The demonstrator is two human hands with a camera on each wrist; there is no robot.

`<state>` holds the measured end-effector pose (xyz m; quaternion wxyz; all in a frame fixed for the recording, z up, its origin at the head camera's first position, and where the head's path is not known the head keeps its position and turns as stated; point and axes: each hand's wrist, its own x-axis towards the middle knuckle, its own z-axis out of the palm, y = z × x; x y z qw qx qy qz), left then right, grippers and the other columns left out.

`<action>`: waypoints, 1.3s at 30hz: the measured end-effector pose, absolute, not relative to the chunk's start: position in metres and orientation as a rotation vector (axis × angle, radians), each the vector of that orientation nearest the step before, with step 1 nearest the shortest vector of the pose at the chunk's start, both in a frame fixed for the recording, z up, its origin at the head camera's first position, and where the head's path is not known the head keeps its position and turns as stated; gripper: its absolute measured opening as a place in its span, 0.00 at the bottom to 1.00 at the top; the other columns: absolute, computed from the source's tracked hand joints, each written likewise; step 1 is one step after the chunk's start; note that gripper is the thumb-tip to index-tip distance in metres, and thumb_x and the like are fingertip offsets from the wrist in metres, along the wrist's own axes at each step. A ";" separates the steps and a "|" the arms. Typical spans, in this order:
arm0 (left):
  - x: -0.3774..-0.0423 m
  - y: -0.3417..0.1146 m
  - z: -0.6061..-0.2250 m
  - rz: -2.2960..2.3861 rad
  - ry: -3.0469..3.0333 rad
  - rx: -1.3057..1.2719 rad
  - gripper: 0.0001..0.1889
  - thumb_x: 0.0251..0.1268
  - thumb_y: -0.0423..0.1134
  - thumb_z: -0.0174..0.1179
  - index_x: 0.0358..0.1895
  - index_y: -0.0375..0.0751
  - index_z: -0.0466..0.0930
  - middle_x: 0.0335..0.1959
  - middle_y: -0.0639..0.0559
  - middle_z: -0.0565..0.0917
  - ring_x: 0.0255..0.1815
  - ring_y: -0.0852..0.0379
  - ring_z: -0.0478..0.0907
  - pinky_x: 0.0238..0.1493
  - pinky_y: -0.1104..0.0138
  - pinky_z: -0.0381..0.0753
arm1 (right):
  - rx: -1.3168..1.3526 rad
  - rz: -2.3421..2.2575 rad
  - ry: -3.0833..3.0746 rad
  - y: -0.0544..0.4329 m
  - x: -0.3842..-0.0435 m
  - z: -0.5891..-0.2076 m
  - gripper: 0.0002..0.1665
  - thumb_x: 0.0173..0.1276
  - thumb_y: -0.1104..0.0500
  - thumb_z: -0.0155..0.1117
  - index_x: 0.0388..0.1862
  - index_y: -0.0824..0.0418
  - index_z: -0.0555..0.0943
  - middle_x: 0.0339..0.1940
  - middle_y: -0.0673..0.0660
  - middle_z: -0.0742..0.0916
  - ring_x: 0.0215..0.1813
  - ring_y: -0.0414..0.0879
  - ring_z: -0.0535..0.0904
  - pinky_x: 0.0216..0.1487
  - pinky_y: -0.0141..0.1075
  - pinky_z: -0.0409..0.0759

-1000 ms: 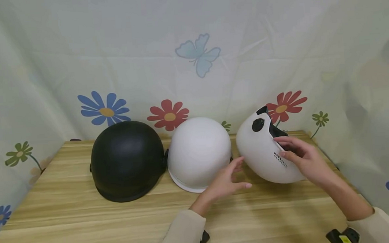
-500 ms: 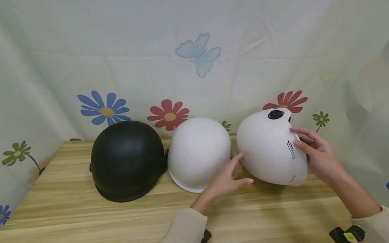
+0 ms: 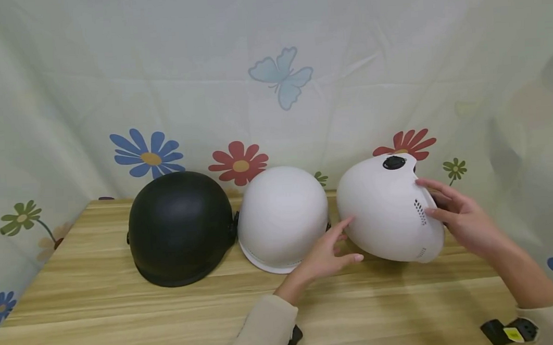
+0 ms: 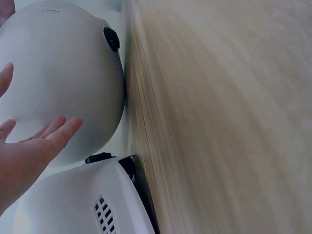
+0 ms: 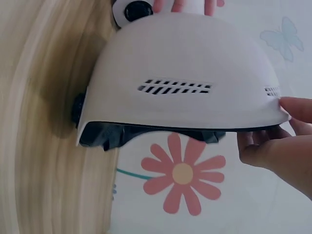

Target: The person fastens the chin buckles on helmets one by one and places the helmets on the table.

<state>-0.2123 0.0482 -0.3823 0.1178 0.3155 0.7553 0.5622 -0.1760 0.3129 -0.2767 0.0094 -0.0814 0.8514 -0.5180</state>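
Tilted on its side, a white helmet (image 3: 387, 219) with slotted vents and a round black fitting sits at the right of the table. My right hand (image 3: 466, 220) pinches its rim, thumb outside and other fingers curled over the edge. In the right wrist view that grip (image 5: 278, 141) is at one end of the rim, where dark lining (image 5: 117, 134) shows. My left hand (image 3: 325, 253) has its fingers spread, the fingertips at the helmet's crown. In the left wrist view the left hand (image 4: 34, 151) holds nothing; whether it touches the shell is hard to tell.
A second white helmet (image 3: 283, 214) stands upright just left of the tilted one, behind the left hand. Beside it is a black helmet (image 3: 180, 224). The wooden table (image 3: 148, 325) meets a flower-print curtain (image 3: 196, 67) at the back and sides.
The right hand has turned the helmet's rim to the right, so the round black fitting has moved up and right. The left hand has shifted slightly right beside it.
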 end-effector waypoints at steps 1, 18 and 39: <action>-0.213 0.048 -0.383 1.641 2.213 0.924 0.40 0.57 0.43 0.63 0.71 0.56 0.51 0.70 0.50 0.55 0.63 0.46 0.63 0.55 0.61 0.71 | -0.249 -1.535 2.714 0.315 -0.176 -0.275 0.30 0.71 0.58 0.51 0.70 0.46 0.59 0.68 0.65 0.61 0.55 0.36 0.66 0.44 0.25 0.74; -0.213 0.050 -0.384 1.606 2.211 0.911 0.41 0.57 0.45 0.63 0.71 0.59 0.49 0.70 0.54 0.55 0.64 0.49 0.62 0.55 0.64 0.70 | -0.206 -1.267 2.939 0.329 -0.169 -0.270 0.31 0.67 0.60 0.56 0.69 0.50 0.62 0.57 0.68 0.73 0.44 0.27 0.72 0.39 0.27 0.76; -0.212 0.054 -0.385 1.585 2.217 0.907 0.42 0.57 0.47 0.63 0.72 0.57 0.47 0.70 0.53 0.56 0.64 0.52 0.62 0.56 0.60 0.70 | -0.238 -2.235 2.260 0.351 -0.165 -0.279 0.30 0.62 0.72 0.58 0.62 0.55 0.71 0.43 0.47 0.83 0.40 0.41 0.81 0.36 0.33 0.80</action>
